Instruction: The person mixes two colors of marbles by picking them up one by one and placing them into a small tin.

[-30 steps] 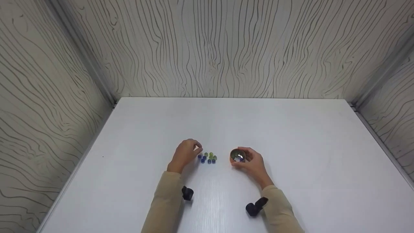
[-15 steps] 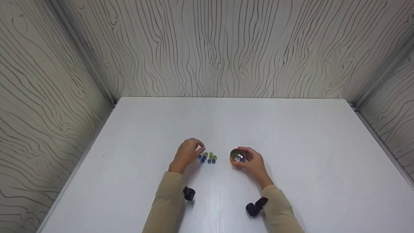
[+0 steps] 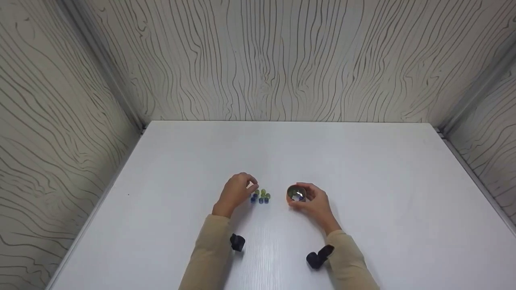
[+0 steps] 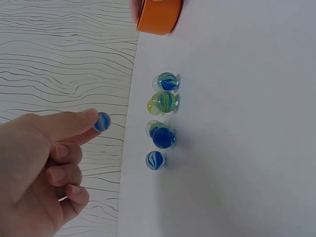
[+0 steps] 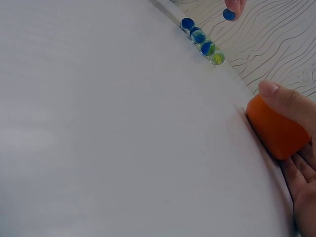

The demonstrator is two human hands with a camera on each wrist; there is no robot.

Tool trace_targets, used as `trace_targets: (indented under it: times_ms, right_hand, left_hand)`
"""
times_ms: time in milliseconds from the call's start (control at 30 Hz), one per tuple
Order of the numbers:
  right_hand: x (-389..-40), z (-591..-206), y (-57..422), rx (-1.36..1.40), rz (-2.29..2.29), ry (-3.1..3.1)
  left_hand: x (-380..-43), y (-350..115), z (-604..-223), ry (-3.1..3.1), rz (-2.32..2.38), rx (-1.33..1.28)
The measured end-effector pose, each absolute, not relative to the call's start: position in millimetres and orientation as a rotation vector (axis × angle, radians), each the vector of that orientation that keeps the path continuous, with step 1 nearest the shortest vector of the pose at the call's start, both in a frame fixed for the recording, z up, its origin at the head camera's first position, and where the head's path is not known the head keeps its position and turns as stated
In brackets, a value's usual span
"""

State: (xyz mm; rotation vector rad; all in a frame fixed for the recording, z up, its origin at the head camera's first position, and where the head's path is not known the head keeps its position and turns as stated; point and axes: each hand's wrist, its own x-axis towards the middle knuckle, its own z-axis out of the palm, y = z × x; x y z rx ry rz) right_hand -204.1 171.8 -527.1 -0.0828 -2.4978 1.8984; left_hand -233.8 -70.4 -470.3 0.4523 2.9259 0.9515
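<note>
Between thumb and forefinger, my left hand point(image 3: 236, 190) pinches a blue marble point(image 4: 102, 122), held above the table and apart from the others. Just right of that hand, several blue and yellow-green marbles point(image 3: 263, 196) lie grouped on the table; a few are partly hidden by the hand in the head view. My right hand point(image 3: 316, 202) grips a small orange bowl point(image 5: 276, 129) from its right side, thumb and fingers around the wall. The bowl stands upright on the table. Its inside looks dark and shiny in the head view, with something blue and greenish at the bottom.
A white table point(image 3: 363, 161) lies under both hands. Wood-grain panels point(image 3: 262, 60) rise behind it and at the sides. Black wrist cameras point(image 3: 238, 243) jut from both sleeves above the tabletop.
My left hand has moved slightly to the right, over the edge of the marble group, and covers more of it. The right hand and the bowl have stayed in place.
</note>
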Motion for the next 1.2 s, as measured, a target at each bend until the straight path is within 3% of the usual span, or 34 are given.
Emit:
trace_targets:
  times_ms: [833,1200]
  right_hand:
    - [-207.6,-534.8,174.5,-0.102,1.876,-2.533]
    - [-207.9,-535.9,175.6,0.027,1.898,-2.479]
  left_hand:
    - [-228.2,-44.6,-465.6,2.907,0.901,0.510]
    - [-225.0,-35.2,-461.9,2.928,0.901,0.574]
